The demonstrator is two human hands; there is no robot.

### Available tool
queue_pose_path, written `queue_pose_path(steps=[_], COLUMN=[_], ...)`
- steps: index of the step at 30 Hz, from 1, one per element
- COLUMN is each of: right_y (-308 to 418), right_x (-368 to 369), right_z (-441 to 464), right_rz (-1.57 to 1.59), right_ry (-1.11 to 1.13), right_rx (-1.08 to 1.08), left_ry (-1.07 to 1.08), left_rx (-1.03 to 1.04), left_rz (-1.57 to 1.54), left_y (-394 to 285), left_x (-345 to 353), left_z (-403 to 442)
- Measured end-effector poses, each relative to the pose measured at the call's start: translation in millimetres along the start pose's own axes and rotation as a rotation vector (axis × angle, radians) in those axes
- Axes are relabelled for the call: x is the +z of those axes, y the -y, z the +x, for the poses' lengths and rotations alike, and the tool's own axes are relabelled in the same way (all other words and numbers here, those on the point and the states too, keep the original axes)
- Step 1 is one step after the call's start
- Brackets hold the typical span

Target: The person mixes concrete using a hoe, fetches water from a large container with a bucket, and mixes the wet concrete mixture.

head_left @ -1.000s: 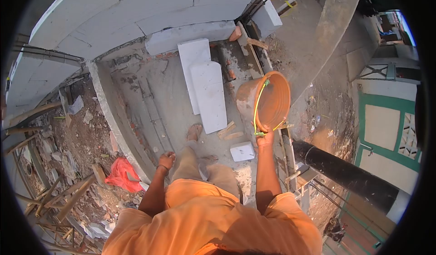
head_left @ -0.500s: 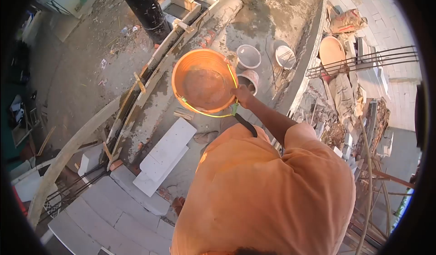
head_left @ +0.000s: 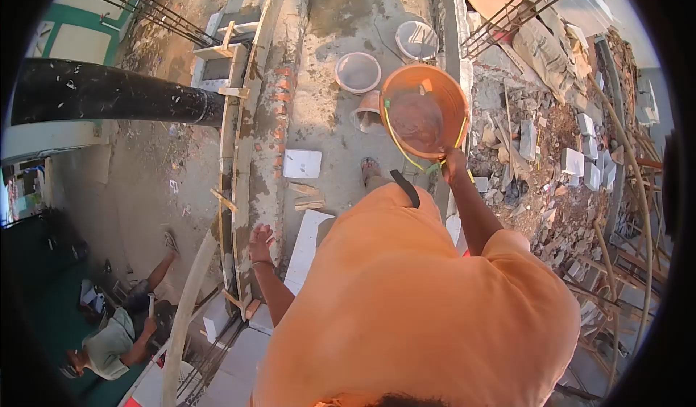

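At the near rim of a large orange tub (head_left: 395, 88), my right hand (head_left: 454, 166) is closed on the edge. The tub is tilted, so its interior faces me; something brownish and wet-looking lies in the bottom. A yellow band with green ends runs along its near rim. Out to the left, my left hand (head_left: 262, 244) is empty, fingers apart, above the wet ledge beside the formwork boards. A white block (head_left: 301, 164) and some wood scraps (head_left: 308, 196) lie in front of it.
Pale buckets (head_left: 358, 72) stand beyond the tub. A black column (head_left: 116, 99) and board formwork (head_left: 232, 117) run along the left. On the right are rubble (head_left: 536, 196) and protruding rebar (head_left: 529, 11). A co-worker (head_left: 116, 338) with a hammer-like tool is at lower left.
The tub has moved right and away from the formwork in my right hand. My left hand has come into view at the left. The view has turned, and a co-worker now shows.
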State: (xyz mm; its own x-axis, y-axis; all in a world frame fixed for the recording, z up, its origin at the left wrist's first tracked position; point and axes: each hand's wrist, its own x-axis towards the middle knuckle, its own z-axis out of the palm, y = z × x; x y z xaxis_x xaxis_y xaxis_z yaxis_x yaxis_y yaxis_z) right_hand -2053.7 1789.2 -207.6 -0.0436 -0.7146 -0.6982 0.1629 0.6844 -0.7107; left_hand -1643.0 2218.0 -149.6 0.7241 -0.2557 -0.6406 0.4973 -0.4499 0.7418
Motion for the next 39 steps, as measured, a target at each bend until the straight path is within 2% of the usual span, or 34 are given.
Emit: queue_pose_path(steps=[2, 4, 8, 13, 16, 20, 23, 24, 25, 26, 28, 32, 35, 39], right_y=[14.4, -10.5, -15.6, 7.5, -10.3, -8.7, 27.1, 37.5, 48.7, 55.5, 53.6, 62.2, 74.8, 115.9], right_x=[-20.2, -49.9, -69.2, -33.6, -21.0, 53.0, 137.2, 159.0, 180.8, 199.1, 219.9, 257.4, 283.0, 317.7], right_z=[-16.5, 8.6, 7.8, -4.7, 28.6, 63.1, 64.7, 65.2, 69.0, 72.1, 89.6, 125.0, 141.7, 175.1], right_rz=[0.102, 0.225, 0.418, 0.526, 0.601, 0.784, 0.781, 0.804, 0.835, 0.876, 0.915, 0.960, 0.891, 0.776], right_ry=[0.105, -0.146, -0.219, -0.294, -0.315, -0.343, -0.361, -0.375, -0.398, -0.421, -0.382, -0.330, -0.387, -0.463], right_rx=[0.051, -0.040, 0.013, 0.026, 0.029, 0.007, -0.146, -0.114, -0.077, -0.038, -0.045, -0.110, -0.126, -0.102], left_ry=[0.076, 0.091, -0.065, -0.061, -0.014, 0.008, -0.023, -0.015, 0.168, -0.065, 0.045, 0.063, 0.140, 0.213], left_rx=[-0.049, -0.137, -0.428, -0.638, -0.663, -0.614, -0.532, -0.477, -0.294, -0.269, -0.093, 0.096, 0.096, -0.023], left_rz=[0.052, 0.058, -0.034, -0.042, -0.036, -0.069, -0.110, -0.136, -0.227, -0.150, -0.109, -0.112, -0.126, -0.025], left_y=[7.8, 36.0, 93.4, 119.9, 107.7, 44.6, -35.5, -62.6, -86.2, -166.6, -217.2, -336.8, -367.2, -340.5], left_x=[14.9, 15.4, -4.7, -19.6, -14.8, 2.0, -1.6, -6.0, -15.1, 20.8, 22.4, 70.2, 106.2, 156.1], left_z=[6.8, 19.6, 11.8, 8.1, 54.8, 162.7, 261.2, 292.3, 336.2, 331.6, 414.4, 471.3, 496.8, 503.4])
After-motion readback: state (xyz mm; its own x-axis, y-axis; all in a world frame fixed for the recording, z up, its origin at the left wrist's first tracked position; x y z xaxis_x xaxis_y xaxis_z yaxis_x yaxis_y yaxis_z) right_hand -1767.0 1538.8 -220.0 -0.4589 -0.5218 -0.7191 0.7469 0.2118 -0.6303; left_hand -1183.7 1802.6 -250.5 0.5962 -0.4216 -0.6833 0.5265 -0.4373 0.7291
